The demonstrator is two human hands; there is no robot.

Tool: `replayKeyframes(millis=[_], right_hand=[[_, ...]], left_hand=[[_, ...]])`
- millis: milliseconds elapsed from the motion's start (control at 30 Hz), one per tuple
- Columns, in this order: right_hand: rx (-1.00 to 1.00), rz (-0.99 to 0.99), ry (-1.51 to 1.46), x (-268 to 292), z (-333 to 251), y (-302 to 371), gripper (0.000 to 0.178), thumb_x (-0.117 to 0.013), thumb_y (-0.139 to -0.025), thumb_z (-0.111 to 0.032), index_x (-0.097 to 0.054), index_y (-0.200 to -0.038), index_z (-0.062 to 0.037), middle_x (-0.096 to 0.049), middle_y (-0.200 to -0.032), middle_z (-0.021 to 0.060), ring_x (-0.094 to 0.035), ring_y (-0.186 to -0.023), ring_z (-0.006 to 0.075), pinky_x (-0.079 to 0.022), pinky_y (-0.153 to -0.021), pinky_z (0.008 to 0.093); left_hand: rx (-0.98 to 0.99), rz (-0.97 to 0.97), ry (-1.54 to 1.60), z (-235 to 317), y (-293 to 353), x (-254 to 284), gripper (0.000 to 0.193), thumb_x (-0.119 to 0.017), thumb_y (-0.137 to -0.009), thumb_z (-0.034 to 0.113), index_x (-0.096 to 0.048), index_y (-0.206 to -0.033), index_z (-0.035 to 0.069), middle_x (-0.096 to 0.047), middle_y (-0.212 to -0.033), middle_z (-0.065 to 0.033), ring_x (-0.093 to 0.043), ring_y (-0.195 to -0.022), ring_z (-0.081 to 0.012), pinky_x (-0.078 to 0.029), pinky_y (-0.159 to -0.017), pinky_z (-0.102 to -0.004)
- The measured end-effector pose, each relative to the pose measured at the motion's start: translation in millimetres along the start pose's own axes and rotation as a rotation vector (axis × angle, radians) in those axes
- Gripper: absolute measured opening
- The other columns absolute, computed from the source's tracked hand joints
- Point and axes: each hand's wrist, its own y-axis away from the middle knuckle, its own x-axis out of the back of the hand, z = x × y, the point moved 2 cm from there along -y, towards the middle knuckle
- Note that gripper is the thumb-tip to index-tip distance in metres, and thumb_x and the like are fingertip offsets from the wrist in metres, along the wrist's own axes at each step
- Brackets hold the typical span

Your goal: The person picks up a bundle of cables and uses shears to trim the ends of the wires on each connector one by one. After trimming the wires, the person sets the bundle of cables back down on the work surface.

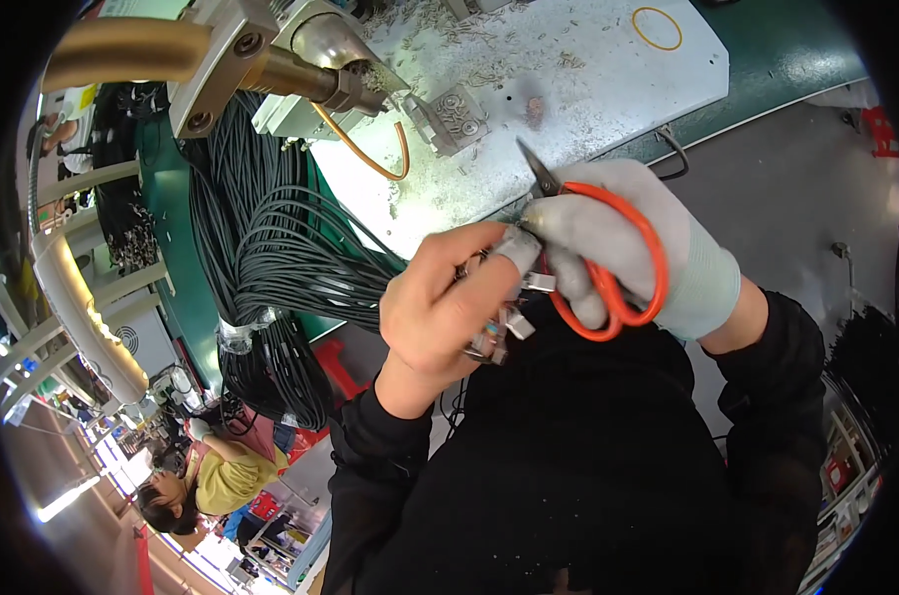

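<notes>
The left grip (440,307) pinches small metal connectors (499,332) at centre frame; the gloved right grip (628,248) is closed around orange-handled scissors (608,268).

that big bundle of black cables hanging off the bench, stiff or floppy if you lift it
Probably floppy: the black cable bundle droops over the bench edge in loose curves. Likely heavy for its size, given how many strands are packed together. The band around it should keep them from splaying.

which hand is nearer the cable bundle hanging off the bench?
Left. The left hand, bare, sits just right of the cable bundle, pinching small connectors. The gloved right hand, holding the scissors, is farther right, beyond the left hand.
</notes>
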Motion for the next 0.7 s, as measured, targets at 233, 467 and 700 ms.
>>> replayKeyframes(millis=[233,467,700], right_hand=[[0.935,0.155,0.869,3.7,2.4,-13.1,0.014,-0.058,-0.084,-0.012,-0.056,-0.081,0.0014,-0.056,-0.055,0.0051,-0.057,-0.047,0.0117,-0.044,-0.045,0.0226],[0.044,-0.193,0.336,-1.4,-14.4,-20.0,0.022,-0.054,-0.086,-0.018,-0.055,-0.075,0.0006,-0.059,-0.056,0.0073,-0.058,-0.045,0.014,-0.045,-0.042,0.0242],[-0.194,-0.384,0.346,11.2,-14.9,-21.3,0.035,-0.053,-0.087,-0.024,-0.057,-0.064,0.0021,-0.063,-0.06,0.0107,-0.06,-0.047,0.0148,-0.047,-0.044,0.0255]], left_hand=[[0.821,-0.043,1.334,-17.8,-2.7,7.0,0.019,-0.06,-0.084,-0.001,-0.051,-0.101,-0.003,-0.063,-0.078,-0.0112,-0.06,-0.061,-0.0139,-0.048,-0.052,-0.0225],[0.709,0.017,0.894,-10.3,10.2,8.1,0.025,-0.057,-0.08,-0.008,-0.05,-0.103,-0.002,-0.063,-0.073,-0.0108,-0.058,-0.057,-0.0138,-0.046,-0.05,-0.0234],[0.264,-0.132,0.403,-18.0,5.3,11.9,0.032,-0.06,-0.07,-0.012,-0.055,-0.099,0.0,-0.063,-0.075,-0.0117,-0.056,-0.055,-0.0174,-0.045,-0.05,-0.0253]])
